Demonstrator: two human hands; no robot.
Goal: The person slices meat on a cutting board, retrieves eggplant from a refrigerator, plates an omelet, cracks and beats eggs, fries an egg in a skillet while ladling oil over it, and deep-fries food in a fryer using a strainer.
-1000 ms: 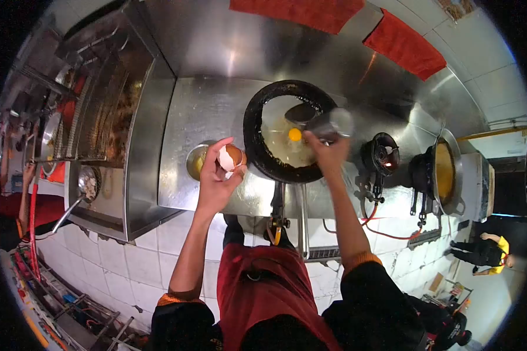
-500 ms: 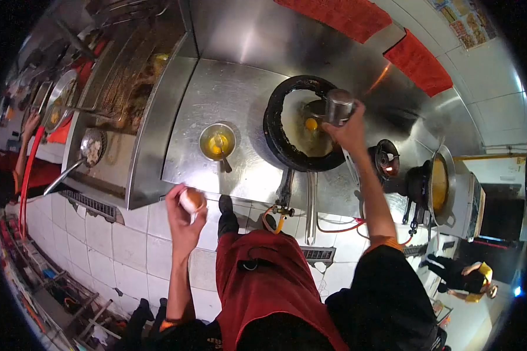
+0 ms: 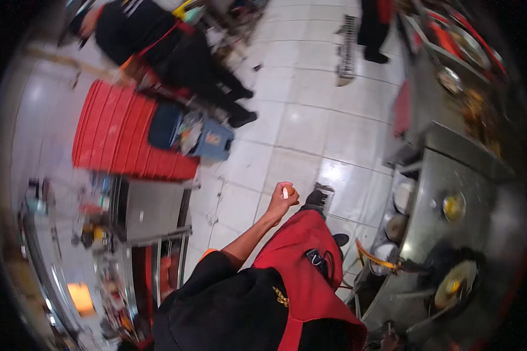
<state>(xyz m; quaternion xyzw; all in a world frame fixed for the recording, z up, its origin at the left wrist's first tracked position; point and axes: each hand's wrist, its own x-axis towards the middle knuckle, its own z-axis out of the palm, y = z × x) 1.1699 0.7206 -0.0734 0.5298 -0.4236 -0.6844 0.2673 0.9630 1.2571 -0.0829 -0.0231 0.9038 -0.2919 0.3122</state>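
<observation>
My left hand [image 3: 280, 203] is closed around a cracked brown eggshell [image 3: 289, 191], above the tiled floor and just beyond my red apron [image 3: 301, 248]. My right hand cannot be made out. On the steel counter at the right, a metal bowl [image 3: 461, 206] holds yellow egg. Lower down, the black-rimmed wok [image 3: 465, 274] contains pale liquid and an egg with an orange-yellow yolk [image 3: 453, 286].
Red stacked containers [image 3: 114, 131] stand left of centre, beside a blue-grey bin [image 3: 215, 140]. A person in black [image 3: 184, 58] bends at the upper left; another person's dark legs [image 3: 373, 29] show at the top. A steel table [image 3: 152, 207] stands lower left.
The view has swung left, bringing the floor and red containers in and shifting the wok and bowl rightward. My left hand still holds shell; my right hand and its metal container are no longer discernible.
</observation>
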